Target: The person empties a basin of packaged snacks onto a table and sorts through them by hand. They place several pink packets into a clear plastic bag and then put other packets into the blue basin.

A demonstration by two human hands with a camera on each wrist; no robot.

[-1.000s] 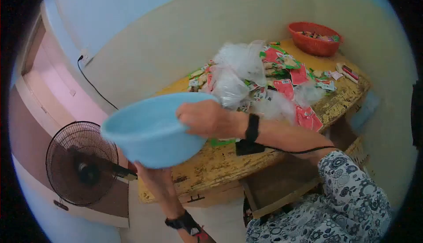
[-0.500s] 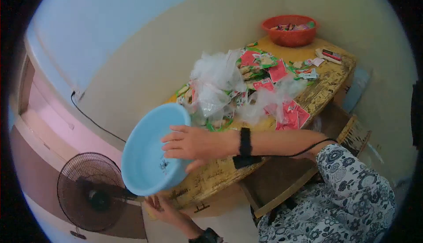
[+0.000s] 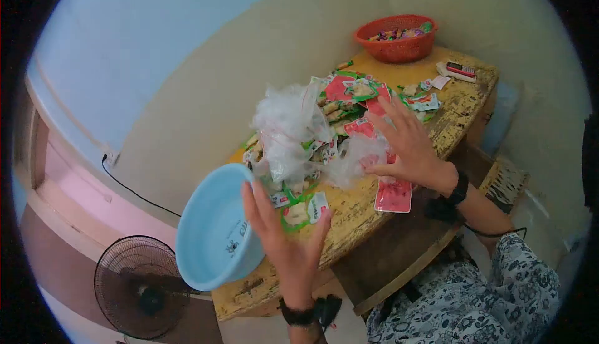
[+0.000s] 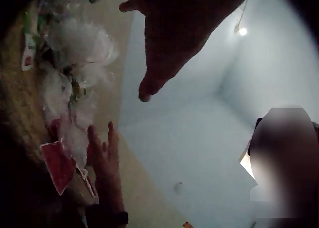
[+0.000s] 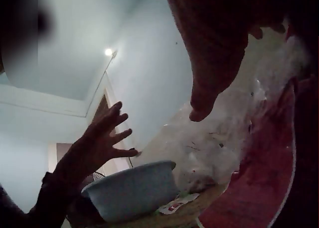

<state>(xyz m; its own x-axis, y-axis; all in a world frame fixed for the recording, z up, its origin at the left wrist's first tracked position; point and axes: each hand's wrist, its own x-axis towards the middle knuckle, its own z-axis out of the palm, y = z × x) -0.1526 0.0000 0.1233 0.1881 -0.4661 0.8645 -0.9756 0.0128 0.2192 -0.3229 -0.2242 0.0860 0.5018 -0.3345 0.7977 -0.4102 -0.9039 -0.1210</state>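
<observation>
A light blue plastic basin (image 3: 209,235) stands at the left end of the worn yellow table (image 3: 274,269), with neither hand gripping it. My left hand (image 3: 287,244) is raised just right of the basin, fingers and thumb spread. Over the right part of the snack heap hovers my right hand (image 3: 409,147), its fingers apart and holding nothing. Beneath and between the hands lie crumpled clear plastic bags (image 3: 284,132), green-and-white snack packets (image 3: 306,211) and red packets (image 3: 393,195). The right wrist view shows the basin (image 5: 132,190) below the spread left hand (image 5: 102,138).
At the table's far end a red basket (image 3: 396,47) holds small wrapped pieces. A red-and-white phone-like object (image 3: 458,70) lies near it. An open drawer (image 3: 387,269) juts out at the front. A black fan (image 3: 143,288) stands left of the table.
Both hands held the basin up a second ago; it came down onto the table's left end and they let go. The right hand moved right over the packets, the left up beside the basin.
</observation>
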